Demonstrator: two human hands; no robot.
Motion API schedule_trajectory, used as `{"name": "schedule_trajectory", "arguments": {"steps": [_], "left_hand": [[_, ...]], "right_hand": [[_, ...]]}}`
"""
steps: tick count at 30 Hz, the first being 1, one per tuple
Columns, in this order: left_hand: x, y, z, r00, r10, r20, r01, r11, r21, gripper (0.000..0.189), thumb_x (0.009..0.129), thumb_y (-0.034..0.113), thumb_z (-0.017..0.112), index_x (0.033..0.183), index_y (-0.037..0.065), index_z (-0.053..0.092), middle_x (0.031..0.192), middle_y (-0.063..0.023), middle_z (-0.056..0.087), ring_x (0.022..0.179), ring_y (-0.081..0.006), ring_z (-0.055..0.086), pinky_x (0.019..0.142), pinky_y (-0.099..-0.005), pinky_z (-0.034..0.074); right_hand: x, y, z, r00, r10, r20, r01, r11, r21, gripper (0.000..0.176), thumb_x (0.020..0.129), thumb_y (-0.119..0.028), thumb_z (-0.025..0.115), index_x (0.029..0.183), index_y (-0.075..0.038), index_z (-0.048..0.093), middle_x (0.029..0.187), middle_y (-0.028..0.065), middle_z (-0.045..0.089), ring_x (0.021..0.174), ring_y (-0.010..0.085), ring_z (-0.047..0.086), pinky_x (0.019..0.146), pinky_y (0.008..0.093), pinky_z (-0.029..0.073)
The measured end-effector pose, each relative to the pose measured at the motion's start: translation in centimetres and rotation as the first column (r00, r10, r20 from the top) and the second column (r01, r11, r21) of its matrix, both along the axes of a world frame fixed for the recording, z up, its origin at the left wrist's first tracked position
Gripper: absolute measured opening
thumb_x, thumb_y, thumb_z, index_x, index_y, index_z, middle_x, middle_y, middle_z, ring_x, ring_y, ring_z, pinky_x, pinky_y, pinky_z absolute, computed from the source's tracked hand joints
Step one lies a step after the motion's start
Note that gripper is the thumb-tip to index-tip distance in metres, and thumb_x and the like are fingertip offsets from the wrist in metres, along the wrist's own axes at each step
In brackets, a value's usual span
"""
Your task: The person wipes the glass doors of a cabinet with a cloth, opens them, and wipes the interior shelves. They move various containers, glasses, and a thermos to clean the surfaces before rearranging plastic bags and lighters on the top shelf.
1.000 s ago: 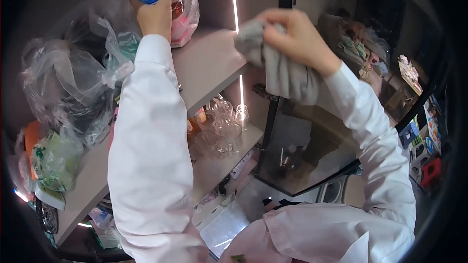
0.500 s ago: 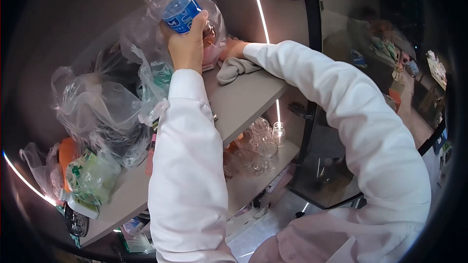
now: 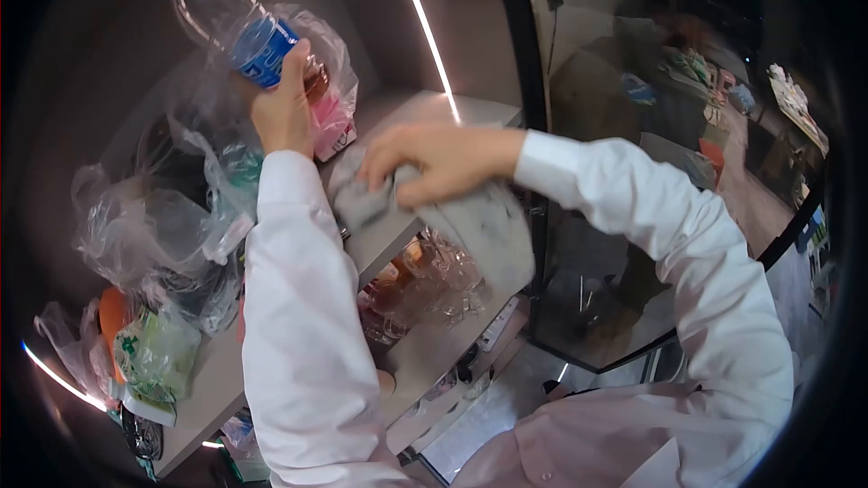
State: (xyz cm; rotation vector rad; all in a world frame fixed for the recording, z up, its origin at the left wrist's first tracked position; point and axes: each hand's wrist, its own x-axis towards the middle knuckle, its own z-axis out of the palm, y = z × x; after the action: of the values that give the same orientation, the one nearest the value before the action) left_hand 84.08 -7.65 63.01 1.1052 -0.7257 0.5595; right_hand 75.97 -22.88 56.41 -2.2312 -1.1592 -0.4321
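Note:
My left hand (image 3: pixel 282 113) is wrapped round a clear plastic bottle (image 3: pixel 217 14) with a blue cap and blue label, held tilted above the shelf. Just right of the bottle sits a clear plastic bag (image 3: pixel 336 63) with something pink inside. My right hand (image 3: pixel 443 161) has its fingers bent over a grey cloth (image 3: pixel 488 235), which lies on the shelf (image 3: pixel 384 244) and hangs over its front edge. The cloth is partly blurred by motion, and my fingertips press into it.
Crumpled clear bags (image 3: pixel 145 226) pile up at the left. A green-and-white packet (image 3: pixel 158 352) and an orange object (image 3: pixel 112 321) lie lower left. Glassware (image 3: pixel 434 276) stands on the lower shelf. A dark glass door (image 3: pixel 597 280) stands open at the right.
My right hand has come forward from the back of the shelf with the cloth, which is now spread out and hanging. The bottle and my left hand appear further left and lower.

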Motion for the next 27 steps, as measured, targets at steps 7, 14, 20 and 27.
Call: {"name": "schedule_trajectory", "arguments": {"steps": [7,14,20,27], "left_hand": [[1.2,-0.1,-0.2,0.971,0.013,-0.239,-0.015,1.000,-0.006,0.041,0.075,0.030,0.074,0.102,0.004,0.059,0.095,-0.0034,0.060,0.077,-0.0152,0.062,0.075,-0.0287,0.049],[4.6,-5.2,-1.1,0.940,-0.088,-0.328,0.114,0.991,0.062,0.053,0.073,0.041,0.072,0.114,0.012,0.056,0.097,-0.0059,0.062,0.088,-0.0186,0.059,0.076,-0.0369,0.044],[0.7,-2.4,2.1,0.924,-0.003,-0.382,0.166,0.904,0.394,0.062,0.074,0.044,0.070,0.119,0.007,0.051,0.123,-0.0093,0.051,0.116,-0.0212,0.047,0.095,-0.0443,0.040],[-6.9,4.2,3.9,0.804,0.015,-0.594,0.349,0.797,0.492,0.057,0.078,0.047,0.062,0.113,0.003,0.051,0.095,-0.0112,0.064,0.085,-0.0225,0.063,0.082,-0.0318,0.047]], "right_hand": [[-4.1,-0.9,-2.0,0.932,0.362,0.000,-0.340,0.876,0.341,0.016,0.065,-0.010,0.058,0.076,-0.002,0.067,0.081,0.0085,0.065,0.086,0.0220,0.060,0.079,0.0319,0.046],[-3.6,-0.4,-2.7,0.920,0.383,0.087,-0.381,0.817,0.433,0.017,0.063,-0.010,0.059,0.076,-0.003,0.068,0.079,0.0071,0.065,0.080,0.0217,0.059,0.073,0.0324,0.046],[-2.7,-3.5,-0.3,0.986,-0.150,0.069,0.073,0.771,0.633,0.022,0.068,-0.017,0.060,0.081,-0.001,0.068,0.079,0.0154,0.066,0.081,0.0273,0.063,0.073,0.0342,0.049],[1.2,-1.7,-0.5,0.971,-0.204,0.124,0.221,0.965,-0.144,0.042,0.078,-0.026,0.052,0.114,-0.005,0.062,0.123,0.0187,0.053,0.117,0.0325,0.048,0.097,0.0412,0.039]]}}
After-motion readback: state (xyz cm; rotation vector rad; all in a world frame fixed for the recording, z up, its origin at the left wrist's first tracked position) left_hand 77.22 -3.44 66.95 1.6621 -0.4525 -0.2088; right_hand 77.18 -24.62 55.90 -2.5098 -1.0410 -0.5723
